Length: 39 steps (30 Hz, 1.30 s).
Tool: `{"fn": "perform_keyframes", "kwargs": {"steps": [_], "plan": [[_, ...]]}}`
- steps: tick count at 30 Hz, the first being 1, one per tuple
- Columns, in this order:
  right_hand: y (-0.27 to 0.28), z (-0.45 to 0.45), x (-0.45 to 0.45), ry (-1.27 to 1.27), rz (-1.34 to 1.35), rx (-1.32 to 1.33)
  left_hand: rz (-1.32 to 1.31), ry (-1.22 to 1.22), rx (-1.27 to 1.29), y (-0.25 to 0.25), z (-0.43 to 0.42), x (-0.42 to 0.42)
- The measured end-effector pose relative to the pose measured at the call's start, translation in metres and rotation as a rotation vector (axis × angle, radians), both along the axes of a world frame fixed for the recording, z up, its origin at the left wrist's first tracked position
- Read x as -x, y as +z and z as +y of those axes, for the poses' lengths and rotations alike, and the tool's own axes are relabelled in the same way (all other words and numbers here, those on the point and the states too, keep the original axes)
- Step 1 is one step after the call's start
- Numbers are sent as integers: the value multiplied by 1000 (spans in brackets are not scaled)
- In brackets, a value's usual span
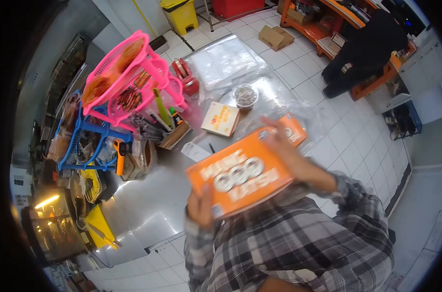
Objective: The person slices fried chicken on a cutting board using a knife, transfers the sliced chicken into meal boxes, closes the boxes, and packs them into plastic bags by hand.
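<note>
An orange box [240, 177] with white lettering is held up in front of my body, tilted, over the near edge of the metal table. My left hand [200, 207] grips its lower left corner. At the upper right, my right hand [284, 148] is spread over the box's edge, its fingers slightly blurred. Just behind that hand a smaller orange box [293, 130] shows in part. A white and yellow box [221, 118] sits on the table near a clear round tub [245, 96].
On the left stand a pink basket rack [150, 61] and a blue rack [92, 130]. Clear plastic sheets [225, 61] lie on the metal table [148, 204]. A yellow cutting board with a knife [101, 226] is at lower left. A person in dark clothes [367, 46] bends at the upper right.
</note>
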State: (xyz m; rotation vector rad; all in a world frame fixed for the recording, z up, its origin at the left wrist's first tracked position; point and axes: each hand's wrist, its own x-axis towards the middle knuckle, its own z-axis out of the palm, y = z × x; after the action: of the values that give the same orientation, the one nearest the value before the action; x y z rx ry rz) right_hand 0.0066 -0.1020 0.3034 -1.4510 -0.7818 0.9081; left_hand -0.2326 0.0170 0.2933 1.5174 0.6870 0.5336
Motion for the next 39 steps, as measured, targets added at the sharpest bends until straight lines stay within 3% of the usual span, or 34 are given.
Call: {"fn": "perform_keyframes", "kwargs": {"steps": [2, 5, 7, 10, 13, 14, 16, 18, 20, 23, 26, 28, 30, 35, 38, 39], "plan": [[-5, -30, -59, -76, -23, 121, 50, -6, -48, 1, -19, -79], [-31, -53, -124, -51, 152, 135, 105, 41, 126, -52, -37, -151], [-67, -54, -150, -52, 23, 186, 163, 124, 129, -75, -50, -179], [-72, -54, -174, 26, -127, 319, 274, 170, -21, -103, -57, -178], [-35, -44, -197, 186, -333, 423, 96, 338, 322, -83, -32, -138], [-9, -31, -199, 302, -475, 422, 88, 393, 288, -57, -11, -119], [43, 0, -209, 507, -765, 414, 140, 475, 107, -23, 25, -68], [69, 53, -190, 586, -865, 210, 75, 733, -269, -15, 58, -38], [61, 123, -155, 704, -752, -129, 253, 857, -763, 6, 95, -28], [13, 229, -64, 783, -710, -388, 335, 763, -1196, 13, 153, -25], [-60, 308, 19, 510, -680, -450, 557, 689, -1128, 2, 187, -31], [-85, 334, 50, 330, -608, -490, 567, 646, -852, -8, 204, -29], [-83, 332, 58, 307, -628, -426, 531, 640, -659, -12, 205, -33], [-76, 326, 53, 330, -524, -374, 501, 615, -612, -23, 216, -31], [-83, 331, 53, 284, -725, -367, 483, 618, -649, -8, 210, -42], [-77, 328, 53, 256, -800, -376, 478, 589, -788, 0, 209, -47]]}}
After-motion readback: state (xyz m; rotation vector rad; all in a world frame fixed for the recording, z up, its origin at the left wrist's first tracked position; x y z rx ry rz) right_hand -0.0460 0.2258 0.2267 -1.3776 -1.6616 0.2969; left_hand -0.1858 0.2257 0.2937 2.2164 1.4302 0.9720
